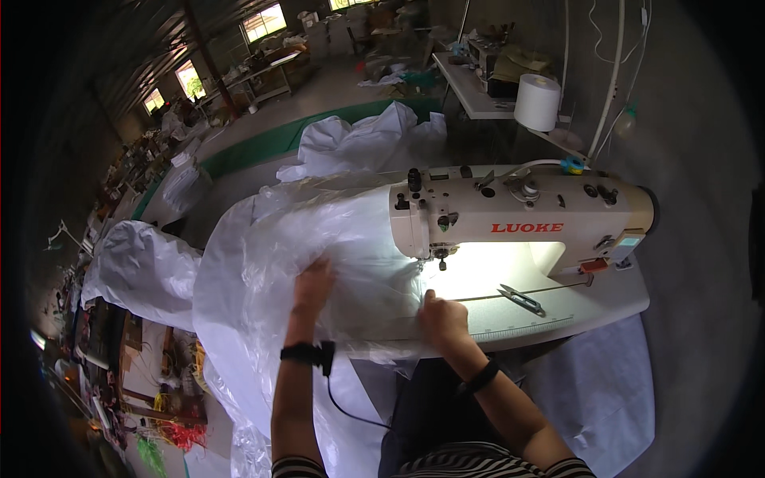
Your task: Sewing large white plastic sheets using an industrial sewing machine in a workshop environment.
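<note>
A white sewing machine (510,209) stands in front of me with its lamp lit over the needle area. White sheeting with a layer of clear, shiny plastic film (271,231) spreads from the machine's left side over the table and hangs down towards me. My left hand (315,285) rests on the film, left of the needle; its fingertips are dim and hard to make out. Just below the presser foot (422,264), my right hand (445,320) is closed in a pinch on the sheeting's near right edge. Thread snips (522,300) lie on the machine bed, right of that hand.
A white thread cone (537,103) stands behind the machine. More white sheeting (358,139) is heaped beyond the table, and another bundle (143,263) lies at the left. White material (598,390) hangs below the bed's right side. A cable runs from my left wrist.
</note>
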A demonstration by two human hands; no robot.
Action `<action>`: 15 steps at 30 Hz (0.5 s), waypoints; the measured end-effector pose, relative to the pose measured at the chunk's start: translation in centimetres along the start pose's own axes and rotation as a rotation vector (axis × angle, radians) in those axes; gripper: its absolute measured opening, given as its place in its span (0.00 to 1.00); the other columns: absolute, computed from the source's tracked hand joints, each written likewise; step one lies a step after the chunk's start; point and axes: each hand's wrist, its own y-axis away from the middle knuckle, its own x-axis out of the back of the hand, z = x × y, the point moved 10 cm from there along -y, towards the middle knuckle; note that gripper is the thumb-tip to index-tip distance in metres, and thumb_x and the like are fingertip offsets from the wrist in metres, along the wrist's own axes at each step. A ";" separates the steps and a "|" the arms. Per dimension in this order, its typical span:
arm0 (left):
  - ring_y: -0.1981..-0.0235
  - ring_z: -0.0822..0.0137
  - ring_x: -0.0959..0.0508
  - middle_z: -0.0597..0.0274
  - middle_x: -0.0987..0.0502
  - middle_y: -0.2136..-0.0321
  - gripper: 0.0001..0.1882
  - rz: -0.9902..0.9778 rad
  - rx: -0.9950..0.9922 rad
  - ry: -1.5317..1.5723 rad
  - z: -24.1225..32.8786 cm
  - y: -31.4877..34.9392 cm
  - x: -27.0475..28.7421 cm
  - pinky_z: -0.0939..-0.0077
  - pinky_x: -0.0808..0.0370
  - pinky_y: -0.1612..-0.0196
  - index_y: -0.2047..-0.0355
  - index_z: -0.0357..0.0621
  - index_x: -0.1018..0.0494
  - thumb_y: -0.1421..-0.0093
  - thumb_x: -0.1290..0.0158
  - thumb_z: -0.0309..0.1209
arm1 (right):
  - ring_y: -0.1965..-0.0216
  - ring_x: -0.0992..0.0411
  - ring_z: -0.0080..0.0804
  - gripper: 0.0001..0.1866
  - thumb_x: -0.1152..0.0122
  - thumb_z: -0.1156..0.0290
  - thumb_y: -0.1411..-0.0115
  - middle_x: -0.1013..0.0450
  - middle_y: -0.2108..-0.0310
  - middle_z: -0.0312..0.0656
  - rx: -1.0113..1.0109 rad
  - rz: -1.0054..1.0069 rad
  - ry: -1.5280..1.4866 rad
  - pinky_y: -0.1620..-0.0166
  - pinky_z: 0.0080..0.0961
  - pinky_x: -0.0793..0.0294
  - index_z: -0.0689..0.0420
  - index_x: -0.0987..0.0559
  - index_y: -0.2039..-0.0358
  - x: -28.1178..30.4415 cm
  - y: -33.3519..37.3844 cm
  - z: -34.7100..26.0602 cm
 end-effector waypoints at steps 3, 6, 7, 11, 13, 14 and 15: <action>0.42 0.54 0.29 0.51 0.27 0.45 0.18 0.145 -0.301 0.332 9.3 4.1 0.7 0.61 0.33 0.40 0.47 0.44 0.28 0.38 0.48 0.31 | 0.75 0.21 0.45 0.10 0.47 0.71 0.43 0.23 0.77 0.48 0.004 0.103 -0.169 0.74 0.39 0.24 0.63 0.26 0.62 1.9 -0.5 1.2; 0.40 0.56 0.31 0.54 0.28 0.44 0.20 0.070 -0.436 0.394 13.5 8.3 -0.9 0.59 0.36 0.37 0.47 0.44 0.28 0.41 0.44 0.31 | 0.69 0.22 0.51 0.11 0.48 0.70 0.41 0.23 0.74 0.52 -0.044 0.040 -0.357 0.66 0.42 0.24 0.62 0.27 0.61 1.4 -0.4 2.9; 0.39 0.56 0.32 0.56 0.28 0.43 0.22 0.046 -0.562 0.278 15.1 9.6 -1.5 0.59 0.38 0.36 0.47 0.43 0.28 0.43 0.43 0.31 | 0.69 0.22 0.51 0.10 0.48 0.70 0.40 0.23 0.74 0.52 -0.061 0.087 -0.419 0.66 0.43 0.24 0.60 0.26 0.60 1.8 -0.2 3.5; 0.39 0.58 0.32 0.59 0.29 0.42 0.22 0.094 -0.459 0.163 14.9 10.3 -1.7 0.54 0.40 0.36 0.48 0.46 0.28 0.44 0.41 0.33 | 0.69 0.23 0.51 0.09 0.47 0.67 0.38 0.22 0.72 0.50 -0.083 0.079 -0.428 0.65 0.42 0.24 0.56 0.26 0.60 1.3 0.3 4.2; 0.42 0.57 0.30 0.60 0.28 0.45 0.21 0.143 -0.467 0.227 15.6 10.7 -1.1 0.55 0.39 0.36 0.50 0.48 0.27 0.45 0.41 0.34 | 0.69 0.23 0.50 0.11 0.44 0.63 0.38 0.22 0.73 0.48 -0.037 0.153 -0.495 0.66 0.42 0.25 0.55 0.25 0.60 2.0 0.5 4.1; 0.42 0.57 0.30 0.60 0.28 0.45 0.21 0.134 -0.452 0.248 15.9 10.9 -1.1 0.55 0.39 0.36 0.50 0.48 0.27 0.45 0.41 0.34 | 0.69 0.23 0.50 0.11 0.44 0.63 0.38 0.22 0.73 0.48 -0.062 0.107 -0.483 0.66 0.42 0.25 0.55 0.25 0.60 1.5 0.5 4.3; 0.44 0.57 0.29 0.60 0.27 0.47 0.21 0.086 -0.498 0.294 16.6 11.3 -1.4 0.55 0.38 0.38 0.50 0.49 0.27 0.45 0.40 0.33 | 0.69 0.23 0.50 0.12 0.43 0.62 0.38 0.22 0.74 0.48 -0.085 0.102 -0.508 0.66 0.42 0.25 0.55 0.25 0.60 1.3 0.5 4.6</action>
